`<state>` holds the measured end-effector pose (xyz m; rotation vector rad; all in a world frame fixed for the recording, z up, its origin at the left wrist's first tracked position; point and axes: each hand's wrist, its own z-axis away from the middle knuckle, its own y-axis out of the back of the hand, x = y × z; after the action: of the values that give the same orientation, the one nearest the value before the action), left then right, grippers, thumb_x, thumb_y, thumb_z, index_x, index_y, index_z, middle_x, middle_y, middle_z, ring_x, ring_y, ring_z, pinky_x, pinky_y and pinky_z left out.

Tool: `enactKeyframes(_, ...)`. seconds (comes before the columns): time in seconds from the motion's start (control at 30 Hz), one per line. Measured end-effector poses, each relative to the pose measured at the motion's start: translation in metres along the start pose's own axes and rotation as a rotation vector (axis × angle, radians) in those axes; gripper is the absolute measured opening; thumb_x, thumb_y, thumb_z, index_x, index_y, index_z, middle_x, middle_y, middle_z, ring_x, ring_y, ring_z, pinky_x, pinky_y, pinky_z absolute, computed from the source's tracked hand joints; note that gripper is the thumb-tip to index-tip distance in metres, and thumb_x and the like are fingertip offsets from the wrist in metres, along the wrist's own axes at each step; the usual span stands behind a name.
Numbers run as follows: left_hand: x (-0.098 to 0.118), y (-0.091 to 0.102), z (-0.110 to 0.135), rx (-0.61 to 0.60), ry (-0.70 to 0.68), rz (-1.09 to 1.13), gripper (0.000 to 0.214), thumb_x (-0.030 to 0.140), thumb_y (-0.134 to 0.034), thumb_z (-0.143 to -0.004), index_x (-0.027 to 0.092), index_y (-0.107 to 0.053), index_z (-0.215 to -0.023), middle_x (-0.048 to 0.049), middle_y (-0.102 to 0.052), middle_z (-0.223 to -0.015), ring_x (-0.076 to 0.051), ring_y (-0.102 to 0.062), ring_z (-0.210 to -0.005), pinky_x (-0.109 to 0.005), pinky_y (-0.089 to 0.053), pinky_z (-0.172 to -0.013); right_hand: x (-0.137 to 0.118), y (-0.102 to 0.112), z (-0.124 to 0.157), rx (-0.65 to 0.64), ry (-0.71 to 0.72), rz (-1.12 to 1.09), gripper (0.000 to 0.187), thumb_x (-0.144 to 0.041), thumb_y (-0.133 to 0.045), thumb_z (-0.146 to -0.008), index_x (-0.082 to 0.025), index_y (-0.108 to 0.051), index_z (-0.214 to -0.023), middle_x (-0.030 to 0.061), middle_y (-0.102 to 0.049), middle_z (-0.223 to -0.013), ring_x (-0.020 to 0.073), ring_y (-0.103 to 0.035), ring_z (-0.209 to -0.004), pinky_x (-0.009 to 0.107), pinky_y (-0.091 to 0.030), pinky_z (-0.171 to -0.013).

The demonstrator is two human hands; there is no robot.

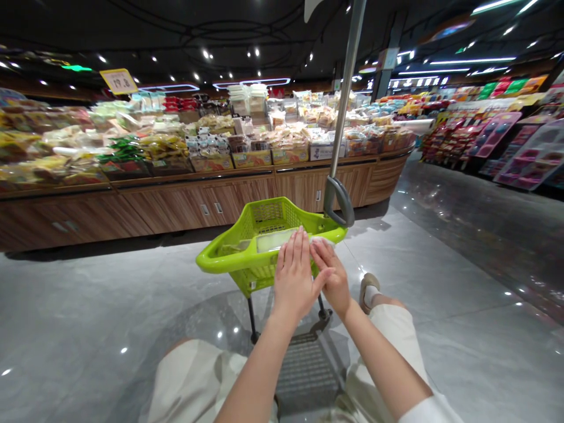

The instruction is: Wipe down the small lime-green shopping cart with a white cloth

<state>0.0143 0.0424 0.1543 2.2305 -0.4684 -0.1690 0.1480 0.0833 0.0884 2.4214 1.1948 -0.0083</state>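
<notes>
The left hand [294,285] lies over a green cart's [247,280] near handle [220,264], fingers [298,247] straight and gripping nothing I see; beside it, the right hand's [335,285] fingers bend against a white scrap [328,240], whether grasped I can't tell. The cart stands on the floor [132,299], a display stand [247,191] on its far side.

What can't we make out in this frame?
White item: head view, mostly covered by the right hand; its full shape is unclear.
Palm of the left hand: head view, hidden by the hand's own back.
Metal pole: head view, top cut off by the upper edge.
Fine print on the shelf packages: head view, too small.
</notes>
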Motion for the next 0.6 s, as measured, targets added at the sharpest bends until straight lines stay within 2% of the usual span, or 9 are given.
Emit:
enactKeyframes(0.13,0.0000,-0.0003,0.0002,-0.008,0.004,-0.006,0.080,0.061,-0.032,-0.094,0.006,-0.024,-0.151,-0.0157,-0.030,-0.159,-0.025,-0.023,-0.149,-0.043,-0.022,-0.120,0.0018,0.0013,-0.0016,0.186,-0.224,0.067,0.052,-0.024,-0.030,-0.101,-0.029,-0.029,-0.153,0.0043,-0.033,-0.158,0.0246,-0.032,-0.145,0.050,-0.036,-0.117)
enactKeyframes(0.17,0.0000,-0.0005,0.0001,-0.007,0.005,-0.009,0.080,0.061,-0.032,-0.094,0.006,-0.024,-0.151,-0.0158,-0.030,-0.159,-0.025,-0.024,-0.148,-0.043,-0.022,-0.120,0.0015,0.0009,-0.0014,0.171,-0.213,0.055,0.052,-0.024,-0.029,-0.101,-0.030,-0.028,-0.153,0.0037,-0.033,-0.158,0.0241,-0.031,-0.145,0.050,-0.035,-0.117)
enactKeyframes(0.3,0.0001,-0.0010,-0.0004,0.001,-0.002,-0.006,0.077,0.058,-0.035,-0.095,0.006,-0.025,-0.151,-0.0154,-0.030,-0.159,-0.026,-0.024,-0.148,-0.045,-0.022,-0.120,0.0017,0.0001,0.0006,-0.007,-0.008,-0.023,0.053,-0.025,-0.038,-0.100,-0.032,-0.028,-0.152,0.0027,-0.043,-0.153,0.0229,-0.033,-0.145,0.049,-0.037,-0.117)
enactKeyframes(0.33,0.0001,-0.0011,-0.0006,0.003,-0.004,0.000,0.077,0.058,-0.035,-0.095,0.006,-0.025,-0.151,-0.0154,-0.030,-0.159,-0.026,-0.024,-0.148,-0.045,-0.022,-0.120,0.0025,0.0006,0.0006,0.016,-0.027,-0.014,0.053,-0.023,-0.038,-0.100,-0.032,-0.029,-0.152,0.0028,-0.042,-0.153,0.0230,-0.034,-0.144,0.049,-0.037,-0.116)
enactKeyframes(0.43,0.0006,-0.0014,-0.0009,0.007,-0.003,0.014,0.079,0.059,-0.035,-0.094,0.006,-0.023,-0.151,-0.0158,-0.031,-0.159,-0.025,-0.024,-0.148,-0.044,-0.022,-0.120,0.0033,0.0019,-0.0004,0.177,-0.202,0.046,0.053,-0.022,-0.032,-0.101,-0.030,-0.029,-0.153,0.0037,-0.033,-0.158,0.0242,-0.032,-0.145,0.050,-0.035,-0.118)
enactKeyframes(0.47,0.0010,-0.0015,-0.0010,0.009,-0.001,0.015,0.079,0.059,-0.035,-0.094,0.005,-0.023,-0.151,-0.0162,-0.031,-0.158,-0.025,-0.024,-0.148,-0.044,-0.021,-0.120,0.0026,0.0018,-0.0006,0.185,-0.219,0.043,0.053,-0.022,-0.031,-0.101,-0.029,-0.027,-0.153,0.0036,-0.031,-0.159,0.0244,-0.030,-0.146,0.051,-0.033,-0.118)
enactKeyframes(0.6,0.0016,-0.0015,-0.0007,0.009,-0.002,0.014,0.077,0.058,-0.035,-0.095,0.005,-0.025,-0.151,-0.0161,-0.031,-0.158,-0.027,-0.025,-0.148,-0.045,-0.020,-0.120,0.0014,0.0024,0.0005,0.000,-0.039,-0.046,0.055,-0.023,-0.040,-0.100,-0.032,-0.028,-0.152,0.0028,-0.041,-0.154,0.0236,-0.031,-0.146,0.049,-0.034,-0.119)
